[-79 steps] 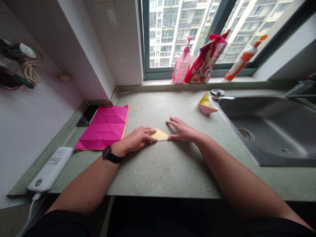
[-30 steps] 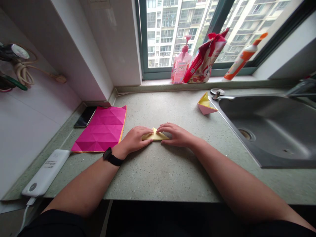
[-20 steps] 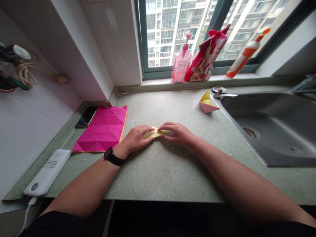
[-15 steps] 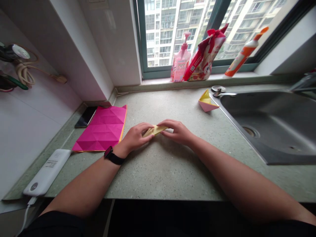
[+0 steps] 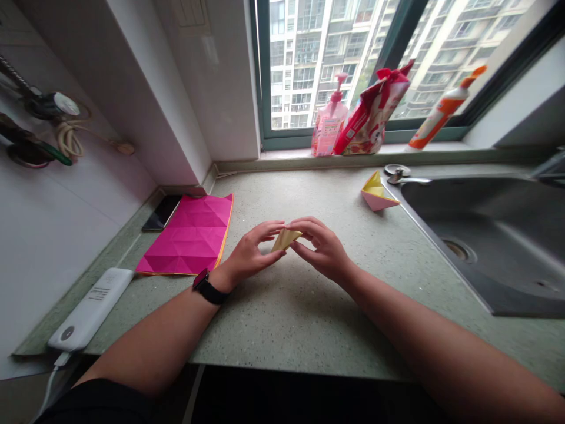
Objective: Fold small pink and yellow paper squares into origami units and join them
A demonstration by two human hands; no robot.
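- The left hand (image 5: 251,252) is gripping one side of a small folded yellow paper piece (image 5: 285,239), with its fingers curled and its thumb side turned upward.
- The right hand (image 5: 320,247) is gripping the opposite side of the piece, with its fingers curved inward toward the left hand.
- The folded piece is sitting between the two hands, tilted, above the speckled green stone surface (image 5: 286,330). Neither hand is fully open.
- A black-strapped wristwatch (image 5: 205,286) is encircling the left wrist.
- A creased magenta origami sheet (image 5: 185,235) with an orange-yellow edge is lying flat on the surface, just left of the left hand.
- A smartphone (image 5: 161,212) is lying beside the sheet's far corner, near the wall.
- A white power bank (image 5: 90,309) is resting along the near left edge, with a white cable attached.
- A finished pink and yellow paper boat (image 5: 377,197) is standing on the surface beside the rim of a stainless steel sink (image 5: 481,253), well apart from the hands.
- A pink pump bottle (image 5: 329,118), a red printed bag (image 5: 371,112) and an orange-capped tube (image 5: 444,112) are standing on the window sill (image 5: 282,153).
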